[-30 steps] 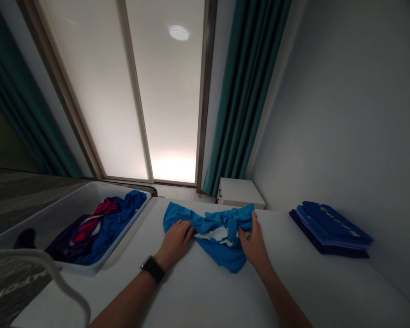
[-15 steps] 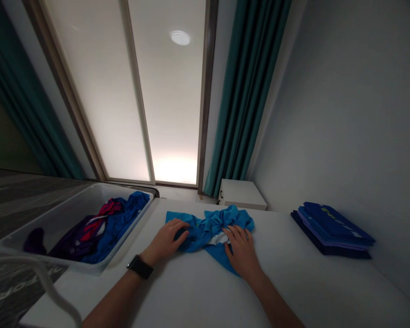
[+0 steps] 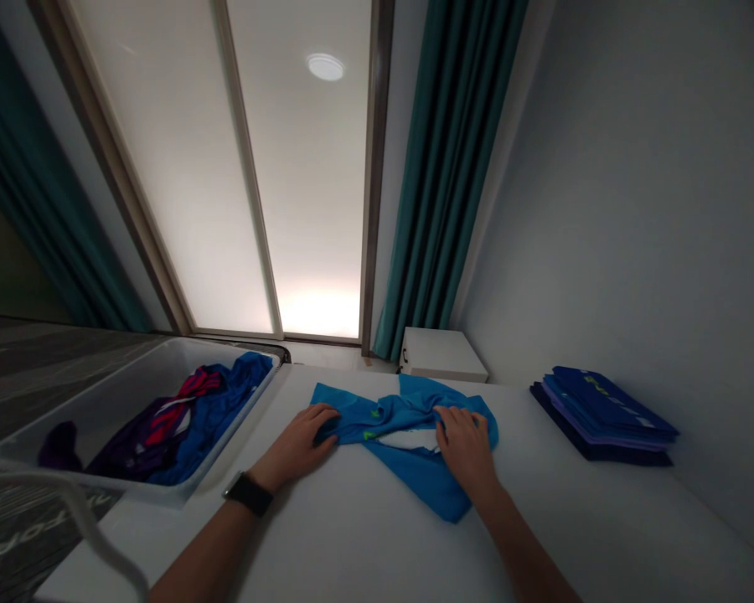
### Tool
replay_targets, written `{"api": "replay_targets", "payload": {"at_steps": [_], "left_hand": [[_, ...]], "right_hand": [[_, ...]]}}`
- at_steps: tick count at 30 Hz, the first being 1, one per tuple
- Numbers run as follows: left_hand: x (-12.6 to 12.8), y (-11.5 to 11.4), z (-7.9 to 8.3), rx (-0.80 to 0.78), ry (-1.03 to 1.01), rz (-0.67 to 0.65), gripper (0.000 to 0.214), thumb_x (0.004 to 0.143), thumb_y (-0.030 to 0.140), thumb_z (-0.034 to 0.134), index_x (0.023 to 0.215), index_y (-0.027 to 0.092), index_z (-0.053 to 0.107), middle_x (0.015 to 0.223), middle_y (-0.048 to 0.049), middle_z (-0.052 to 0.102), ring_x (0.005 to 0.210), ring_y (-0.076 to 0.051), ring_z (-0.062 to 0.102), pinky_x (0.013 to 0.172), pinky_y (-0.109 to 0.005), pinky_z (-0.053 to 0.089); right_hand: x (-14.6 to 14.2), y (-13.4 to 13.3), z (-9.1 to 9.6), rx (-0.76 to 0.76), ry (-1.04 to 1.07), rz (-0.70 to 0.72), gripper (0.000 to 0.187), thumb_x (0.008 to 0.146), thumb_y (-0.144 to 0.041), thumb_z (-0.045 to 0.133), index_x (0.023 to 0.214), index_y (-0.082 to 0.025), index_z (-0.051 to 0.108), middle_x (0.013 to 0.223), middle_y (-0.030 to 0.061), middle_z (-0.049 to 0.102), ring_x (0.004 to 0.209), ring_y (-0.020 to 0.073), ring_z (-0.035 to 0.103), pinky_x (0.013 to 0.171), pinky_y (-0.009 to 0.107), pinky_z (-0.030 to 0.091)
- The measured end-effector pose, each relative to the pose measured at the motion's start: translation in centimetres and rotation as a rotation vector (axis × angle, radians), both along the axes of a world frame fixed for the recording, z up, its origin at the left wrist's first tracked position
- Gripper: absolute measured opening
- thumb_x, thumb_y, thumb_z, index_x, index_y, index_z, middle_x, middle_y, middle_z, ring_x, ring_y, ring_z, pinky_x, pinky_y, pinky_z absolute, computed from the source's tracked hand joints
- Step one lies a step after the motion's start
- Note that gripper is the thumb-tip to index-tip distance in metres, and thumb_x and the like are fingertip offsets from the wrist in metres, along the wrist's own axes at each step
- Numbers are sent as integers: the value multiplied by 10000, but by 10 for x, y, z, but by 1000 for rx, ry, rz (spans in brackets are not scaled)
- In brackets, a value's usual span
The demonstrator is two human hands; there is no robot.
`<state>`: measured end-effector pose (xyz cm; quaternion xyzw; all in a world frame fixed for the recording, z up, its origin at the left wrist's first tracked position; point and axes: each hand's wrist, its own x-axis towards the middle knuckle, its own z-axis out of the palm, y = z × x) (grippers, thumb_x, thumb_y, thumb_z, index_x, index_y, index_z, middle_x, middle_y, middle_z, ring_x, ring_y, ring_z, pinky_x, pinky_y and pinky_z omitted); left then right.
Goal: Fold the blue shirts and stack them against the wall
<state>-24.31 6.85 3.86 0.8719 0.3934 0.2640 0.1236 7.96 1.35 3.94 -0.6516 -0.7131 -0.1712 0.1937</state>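
A bright blue shirt (image 3: 408, 410), creased and partly bunched, lies across the white table in front of me. A white patch and small green marks show near its middle. My left hand (image 3: 302, 440), with a black watch on the wrist, has its fingers and thumb closed on the shirt's left end. Toward the right side, my right hand (image 3: 465, 444) grips the cloth beside the white patch, its fingertips partly sunk in the folds. One blue flap spreads toward me below the right hand.
To the left stands a translucent plastic bin (image 3: 119, 368) with purple, red and blue clothes (image 3: 182, 419) in it. A stack of folded blue and purple clothes (image 3: 603, 414) lies at the right, near the wall. Beyond the table (image 3: 352, 536) is a small white cabinet (image 3: 443, 352).
My hands have moved farther apart, the right one shifting rightward. The shirt is stretched wider and flatter, with more of the white patch and the front flap showing.
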Motion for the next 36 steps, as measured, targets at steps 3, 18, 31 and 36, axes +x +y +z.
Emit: {"api": "replay_targets", "payload": {"at_steps": [3,18,31,36], "left_hand": [[-10,2,0,-40,-19,-22,453,787,226,616,1238,209,583,1279,-110,592,1141,-262,585,1016,-419,466],[5,-4,-3,1,-221,172,273,944,400,436,988,202,618,880,-42,694,768,-204,633,733,-326,502],[9,-7,-10,18,-206,19,285,981,384,405,1077,217,615,1001,-58,689,886,-195,659,809,-321,516],[8,-9,-5,-115,-226,181,309,981,408,390,1149,197,540,995,-81,680,870,-223,658,802,-379,521]], "right_hand": [[-19,-2,-6,35,41,226,329,935,-122,388,1164,-214,604,1062,82,667,993,237,559,917,408,349],[-49,-7,-16,46,236,549,416,880,-2,342,1153,-188,596,1051,74,672,983,206,583,927,399,433],[-54,56,14,-253,12,436,733,731,95,373,1365,-259,471,1412,73,505,1194,226,517,932,371,409],[-66,86,30,-543,-22,460,564,782,-87,558,1315,-268,528,1244,78,636,1106,242,586,940,384,379]]}}
